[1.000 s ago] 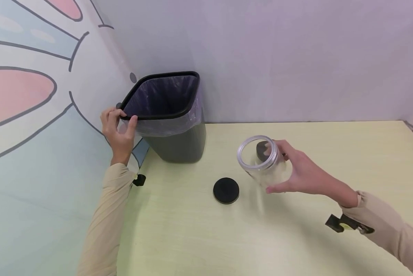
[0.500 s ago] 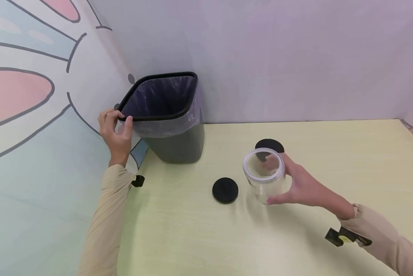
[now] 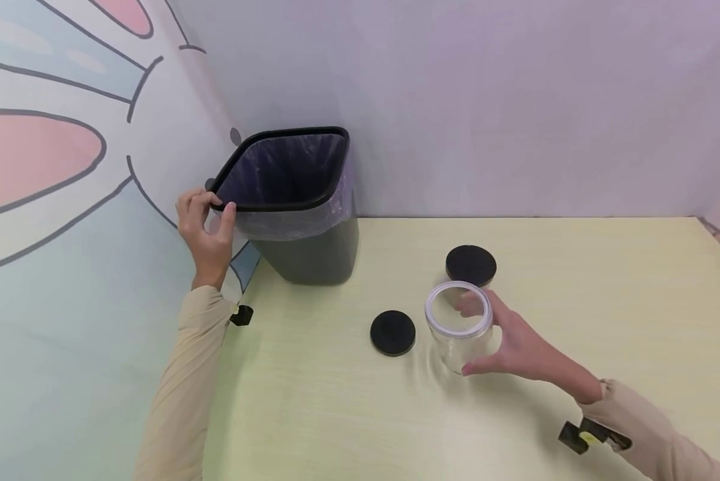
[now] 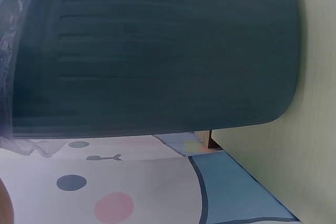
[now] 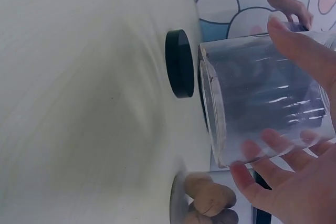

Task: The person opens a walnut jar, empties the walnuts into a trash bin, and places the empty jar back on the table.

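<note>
In the head view my left hand [image 3: 206,234] holds the near left corner of the bin's rim, thumb in front and fingers over the edge. The grey trash bin [image 3: 312,257] has a black rim and a clear liner folded over it. My right hand [image 3: 519,344] grips a clear glass jar [image 3: 456,344] around its side. The jar has no lid on, and nothing shows inside it. To its left a round black lid [image 3: 393,333] lies on the table. In the right wrist view the jar's base [image 5: 212,111] is close over the table, near the lid [image 5: 179,64].
Behind the held jar stands a second jar with a black lid [image 3: 471,265]; the right wrist view shows brown, round lumps [image 5: 212,199] inside it. A patterned wall hanging [image 3: 53,300] runs along the left. The pale table [image 3: 606,280] ends at a light back wall [image 3: 516,107].
My right hand has lowered the glass jar and drawn it nearer me, so the second jar's black lid now shows fully behind it. The left hand stays on the bin's rim.
</note>
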`<state>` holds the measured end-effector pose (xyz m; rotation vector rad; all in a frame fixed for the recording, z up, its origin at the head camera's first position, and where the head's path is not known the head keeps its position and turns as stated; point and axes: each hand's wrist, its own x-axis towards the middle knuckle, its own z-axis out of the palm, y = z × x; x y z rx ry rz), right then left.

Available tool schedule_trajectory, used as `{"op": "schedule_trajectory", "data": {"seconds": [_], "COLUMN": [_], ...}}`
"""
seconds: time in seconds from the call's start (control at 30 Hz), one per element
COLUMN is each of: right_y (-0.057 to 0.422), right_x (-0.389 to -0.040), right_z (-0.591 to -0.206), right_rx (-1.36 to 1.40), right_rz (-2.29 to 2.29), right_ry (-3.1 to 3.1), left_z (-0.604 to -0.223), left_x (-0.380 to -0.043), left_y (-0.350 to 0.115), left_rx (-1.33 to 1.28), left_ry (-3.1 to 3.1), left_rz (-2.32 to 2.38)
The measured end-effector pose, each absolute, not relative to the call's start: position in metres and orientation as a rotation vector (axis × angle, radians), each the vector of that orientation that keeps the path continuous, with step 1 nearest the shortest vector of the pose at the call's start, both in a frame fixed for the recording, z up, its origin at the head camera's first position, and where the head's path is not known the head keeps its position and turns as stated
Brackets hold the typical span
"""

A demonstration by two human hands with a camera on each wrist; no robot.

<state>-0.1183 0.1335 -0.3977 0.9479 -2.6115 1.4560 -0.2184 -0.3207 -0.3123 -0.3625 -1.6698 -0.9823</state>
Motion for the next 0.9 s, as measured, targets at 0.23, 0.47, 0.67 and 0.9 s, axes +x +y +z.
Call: {"op": "schedule_trajectory", "data": {"seconds": [0.23, 0.47, 0.67, 0.9], "right_y": [0.139, 0.142, 0.142, 0.139], "right_x": [-0.130, -0.134, -0.131, -0.130], "right_z": [-0.438, -0.461, -0.473, -0.476], "right_rx": [0.925, 0.946, 0.986, 0.971], "right_rz": [1.507, 1.532, 1.547, 1.616], "right_ry": [-2.616, -2.603, -2.594, -2.580], "left_z": [-0.312, -0.311, -0.310, -0.309], "left_x": [-0.222, -0.224, -0.226, -0.225], "left_y": [-0.322, -0.323, -0.321, -0.322], "left_rx": [-0.368, -0.351, -0.344, -0.329], "left_ry": [-1.678, -1.684, -1.694, -1.701], "left_rz": [-0.990, -0.988, -0.990, -1.007]}}
